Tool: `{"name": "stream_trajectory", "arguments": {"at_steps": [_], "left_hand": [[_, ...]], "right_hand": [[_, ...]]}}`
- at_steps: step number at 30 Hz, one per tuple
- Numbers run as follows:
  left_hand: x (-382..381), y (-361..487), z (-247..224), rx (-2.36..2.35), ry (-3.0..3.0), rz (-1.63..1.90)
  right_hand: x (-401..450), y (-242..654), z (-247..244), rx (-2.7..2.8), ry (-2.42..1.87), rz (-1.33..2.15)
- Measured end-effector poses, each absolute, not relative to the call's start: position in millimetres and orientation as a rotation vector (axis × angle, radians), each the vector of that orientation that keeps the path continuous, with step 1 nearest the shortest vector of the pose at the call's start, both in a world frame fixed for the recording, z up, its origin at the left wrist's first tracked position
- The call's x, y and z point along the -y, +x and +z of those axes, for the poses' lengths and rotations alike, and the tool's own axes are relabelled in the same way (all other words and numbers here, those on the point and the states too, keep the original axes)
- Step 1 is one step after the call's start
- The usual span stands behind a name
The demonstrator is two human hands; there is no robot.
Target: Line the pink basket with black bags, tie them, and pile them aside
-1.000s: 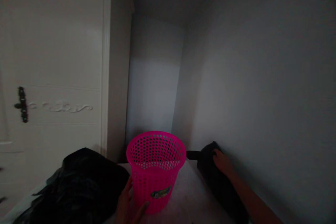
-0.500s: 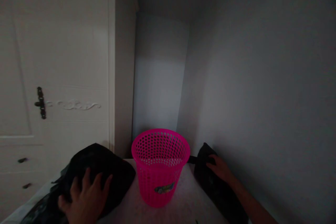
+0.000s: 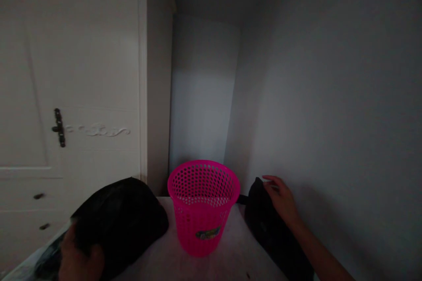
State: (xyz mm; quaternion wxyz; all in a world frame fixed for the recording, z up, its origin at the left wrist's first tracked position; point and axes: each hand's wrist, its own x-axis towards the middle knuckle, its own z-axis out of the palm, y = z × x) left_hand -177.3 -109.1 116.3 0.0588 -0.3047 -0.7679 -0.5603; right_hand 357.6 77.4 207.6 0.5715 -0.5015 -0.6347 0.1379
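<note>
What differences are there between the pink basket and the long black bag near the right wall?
The pink basket stands upright, while the long black bag lies lengthwise. The pink basket has many holes and a label; the long black bag shows no holes. The right hand is at the long black bag's far end, but no hand touches the pink basket. Both rest on the pale surface.

Wht wardrobe (image 3: 99, 61) w/ dk handle (image 3: 59, 128) – gry wall (image 3: 323, 96)
</note>
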Motion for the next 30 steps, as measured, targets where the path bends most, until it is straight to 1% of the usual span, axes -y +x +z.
{"name": "stream_trajectory", "arguments": {"at_steps": [1, 3, 8, 14, 17, 20, 22, 25, 30], "left_hand": [[111.6, -170.0, 129.1, 2.376, -0.894, -1.706], [115.2, -151.7, 160.3, 2.262, -0.895, -1.748], [111.5, -113.2, 252.5, 1.561, -0.848, -1.813], [87.0, -107.3, 356.1, 0.797, -0.919, -1.821], [69.4, -98.8, 405.2, 0.442, -0.909, -1.866], [55.5, -78.1, 448.6, 0.154, -1.051, -1.847], [50.1, -61.2, 470.8, -0.027, -1.15, -1.896], [46.2, -41.1, 491.7, -0.189, -1.272, -2.04], [40.4, -34.6, 501.6, -0.247, -1.51, -2.519]], "right_hand": [[-72.2, 351.4, 216.3, 1.481, -1.148, 0.329], [-60.7, 337.5, 233.0, 1.485, -1.093, 0.329], [-29.9, 299.9, 267.9, 1.64, -0.93, 0.373], [-2.6, 262.4, 299.3, 1.744, -0.713, 0.456], [3.1, 241.4, 313.9, 1.771, -0.652, 0.584], [3.3, 219.0, 329.4, 1.747, -0.615, 0.831], [0.6, 205.6, 340.8, 1.647, -0.58, 1.068], [-7.1, 191.2, 359.3, 1.427, -0.555, 1.379], [-23.5, 186.2, 387.0, 1.221, -0.599, 1.545]]}}
